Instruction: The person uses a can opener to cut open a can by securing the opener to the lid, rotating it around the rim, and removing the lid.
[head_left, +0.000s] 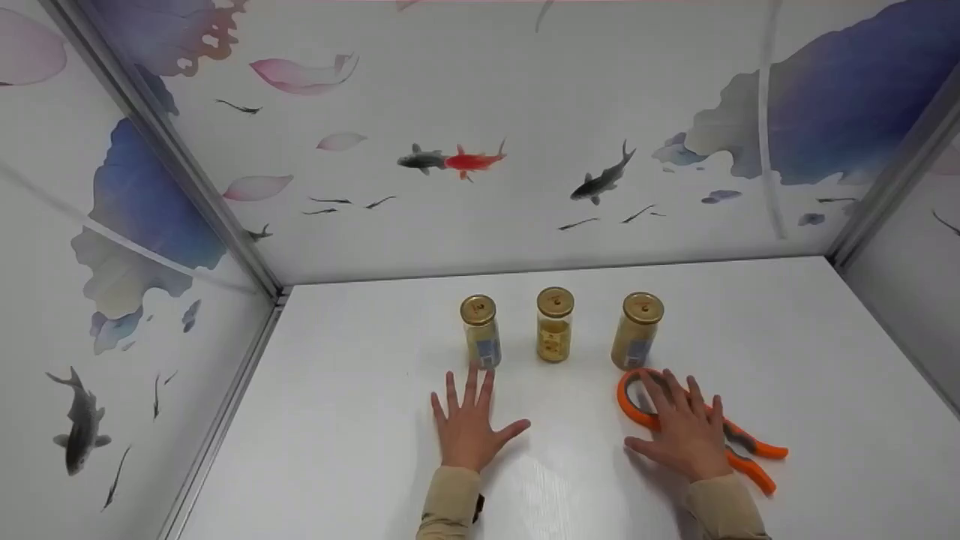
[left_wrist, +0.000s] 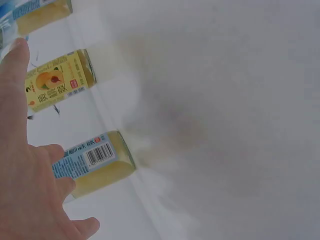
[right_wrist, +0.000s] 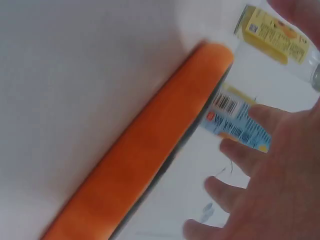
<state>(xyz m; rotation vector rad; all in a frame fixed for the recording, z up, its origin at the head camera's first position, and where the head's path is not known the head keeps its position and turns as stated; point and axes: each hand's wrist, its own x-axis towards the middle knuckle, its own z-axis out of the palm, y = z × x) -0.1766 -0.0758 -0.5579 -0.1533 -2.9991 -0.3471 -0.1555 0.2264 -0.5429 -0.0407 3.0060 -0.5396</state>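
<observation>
My left hand [head_left: 469, 435] is spread with straight fingers over the white table, its fingertips just short of the left jar [head_left: 481, 334]. To the right, my right hand [head_left: 686, 439] is also spread, over an orange jar opener [head_left: 634, 401] with a round loop and two handles. The handles stick out to the right, past the hand. The right jar [head_left: 636, 334] stands behind the loop. Between the two stands the middle jar [head_left: 554, 326], its yellow label [left_wrist: 52, 82] showing a peach. All three have gold lids. Blue labels [left_wrist: 85, 155] with barcodes mark the outer jars.
The white table [head_left: 337, 420] is bounded at the back by a panel [head_left: 525, 232] printed with fish and petals. Side panels [head_left: 45, 300] with metal edge frames [head_left: 172, 157] rise at left and right.
</observation>
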